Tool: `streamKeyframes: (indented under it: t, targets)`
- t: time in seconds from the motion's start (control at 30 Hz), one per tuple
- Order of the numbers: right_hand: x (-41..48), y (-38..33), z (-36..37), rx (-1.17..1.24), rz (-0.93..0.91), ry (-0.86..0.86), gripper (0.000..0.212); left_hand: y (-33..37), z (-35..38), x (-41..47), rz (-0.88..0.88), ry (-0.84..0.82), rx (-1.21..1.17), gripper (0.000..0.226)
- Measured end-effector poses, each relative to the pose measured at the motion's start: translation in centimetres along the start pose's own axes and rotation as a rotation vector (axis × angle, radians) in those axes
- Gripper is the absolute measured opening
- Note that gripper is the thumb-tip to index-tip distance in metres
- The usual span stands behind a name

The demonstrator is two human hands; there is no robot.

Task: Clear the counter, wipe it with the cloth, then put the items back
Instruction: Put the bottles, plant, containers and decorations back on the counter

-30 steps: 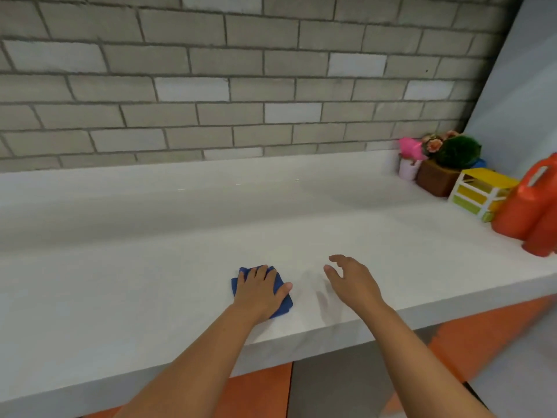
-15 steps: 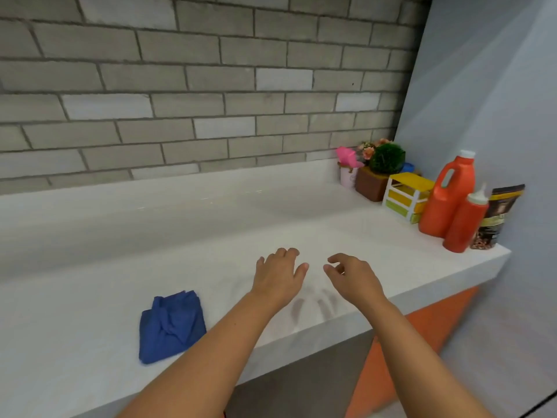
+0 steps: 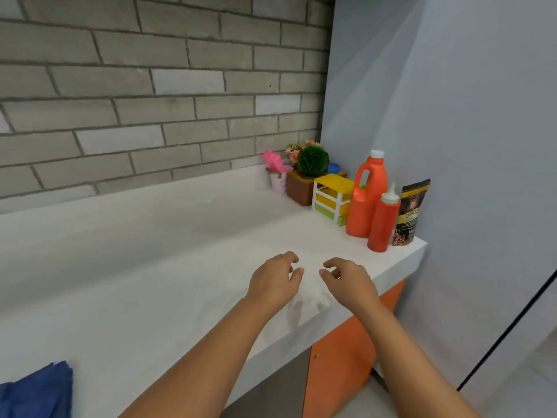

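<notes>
Left hand [image 3: 275,279], right hand [image 3: 346,280]: side by side over counter [image 3: 150,267] near front edge, fingers loosely curled, empty
Cloth [image 3: 36,390]: blue, front edge, far left
Jug [image 3: 366,200], bottle [image 3: 382,224], pouch [image 3: 411,212], rack [image 3: 331,196], plant [image 3: 312,161]: clustered at right end

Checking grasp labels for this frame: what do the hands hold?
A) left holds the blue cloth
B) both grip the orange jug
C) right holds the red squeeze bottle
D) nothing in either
D: the left hand and the right hand hover over the counter with fingers loosely curled and empty; the blue cloth lies apart at the lower left.
</notes>
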State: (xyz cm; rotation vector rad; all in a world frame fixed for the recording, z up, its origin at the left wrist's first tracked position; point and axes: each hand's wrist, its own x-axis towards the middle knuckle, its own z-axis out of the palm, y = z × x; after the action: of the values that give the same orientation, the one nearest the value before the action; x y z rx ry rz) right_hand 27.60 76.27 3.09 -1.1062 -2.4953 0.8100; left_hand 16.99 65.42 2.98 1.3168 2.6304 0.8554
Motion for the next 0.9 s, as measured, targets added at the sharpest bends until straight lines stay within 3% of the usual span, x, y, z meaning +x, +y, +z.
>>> streamKeyframes:
  t: [0.23,0.43,0.63,0.9]
  targets:
    - [4.4,1.6,-1.6,0.044,0.100,0.126,0.032,0.9,1.1,6.8,0.060,-0.032,-0.057,0.033]
    - [7.3,4.0,-3.1,0.179,0.195,0.406,0.029,2.5,2.5,12.0,0.128,-0.088,-0.143,0.031]
    - [10.9,7.8,-4.0,0.313,0.232,0.515,0.046,5.8,5.9,15.0,0.100,-0.132,-0.346,0.025]
    - [15.3,11.1,-4.6,0.388,0.228,0.468,0.074,9.5,9.5,18.9,0.060,-0.134,-0.538,0.026]
